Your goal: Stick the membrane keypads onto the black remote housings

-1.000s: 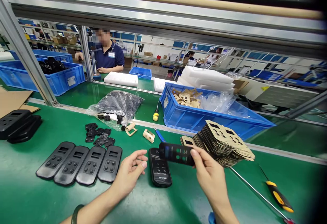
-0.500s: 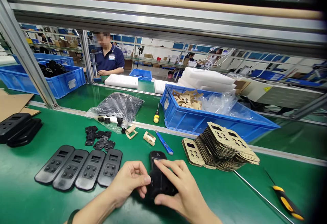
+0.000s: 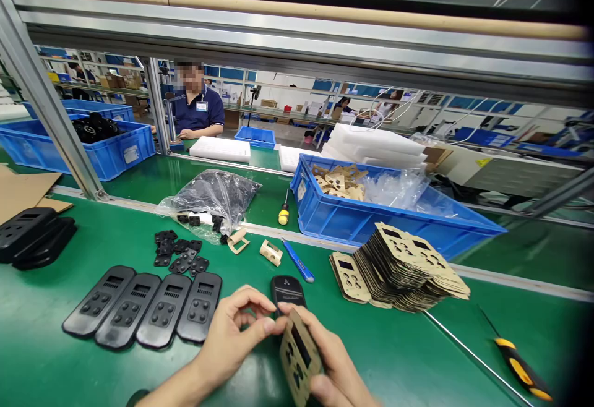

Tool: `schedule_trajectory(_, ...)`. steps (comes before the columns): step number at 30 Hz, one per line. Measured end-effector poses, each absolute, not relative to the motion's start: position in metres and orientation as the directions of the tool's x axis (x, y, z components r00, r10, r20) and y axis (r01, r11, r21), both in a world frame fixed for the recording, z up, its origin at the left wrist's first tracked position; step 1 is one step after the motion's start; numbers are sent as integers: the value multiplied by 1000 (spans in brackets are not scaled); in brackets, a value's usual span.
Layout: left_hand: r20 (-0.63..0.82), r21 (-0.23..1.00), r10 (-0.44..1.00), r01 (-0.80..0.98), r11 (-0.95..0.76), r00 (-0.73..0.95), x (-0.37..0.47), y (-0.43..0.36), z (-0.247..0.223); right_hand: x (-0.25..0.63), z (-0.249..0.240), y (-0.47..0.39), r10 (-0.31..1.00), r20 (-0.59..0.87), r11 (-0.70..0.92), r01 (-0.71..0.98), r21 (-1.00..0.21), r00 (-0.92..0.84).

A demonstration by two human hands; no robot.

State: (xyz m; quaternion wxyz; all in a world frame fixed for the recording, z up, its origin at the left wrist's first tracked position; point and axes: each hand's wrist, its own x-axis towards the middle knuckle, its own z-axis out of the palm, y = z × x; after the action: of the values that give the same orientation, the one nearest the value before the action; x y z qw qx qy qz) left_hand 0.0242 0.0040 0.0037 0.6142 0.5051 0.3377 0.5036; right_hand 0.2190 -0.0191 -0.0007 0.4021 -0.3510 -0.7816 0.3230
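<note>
The panel [image 3: 307, 367] in the right hand [image 3: 333, 354] got flipped: dark face showing a second ago, tan side now, stood up on edge at 6 o'clock in view. Left hand's [image 3: 227, 336] fingers went from well apart to right by its 12 o'clock end, and that right hand has slid over from about 5 towards 6.

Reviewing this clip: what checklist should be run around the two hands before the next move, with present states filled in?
1. Tan card panel with cut-outs secured: ok, the right hand grips it, tilted on edge.
2. Left hand holding nothing: cannot tell, its pinched fingertips hide any small part.
3. Black oblong casing behind the hands fully visible: not ok, its near end is hidden.
4. Blue plastic cutter clear of both hands: ok, it lies beyond them.
5. Tall stack of tan card panels squared up: not ok, it is fanned and slanting.
</note>
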Motion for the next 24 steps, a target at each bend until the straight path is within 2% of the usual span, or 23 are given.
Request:
schedule_trajectory(2,209,965,962,-195,-175,174,22,3,6,218,-2,-24,860,284,394,199,-897,-424)
schedule_trajectory(4,239,963,958,-168,-212,161,21,3,7,214,-2,-26,871,183,277,147,-950,-456)
schedule_trajectory(6,247,961,956,-167,-221,158,20,3,7,210,-3,-26,867,141,229,130,-965,-477)
schedule_trajectory(14,354,935,933,-28,-352,70,19,2,11,203,-17,-22,854,169,221,49,-974,-491)
schedule_trajectory(24,409,909,912,80,-409,22,18,1,10,200,-27,-20,861,235,270,14,-963,-451)
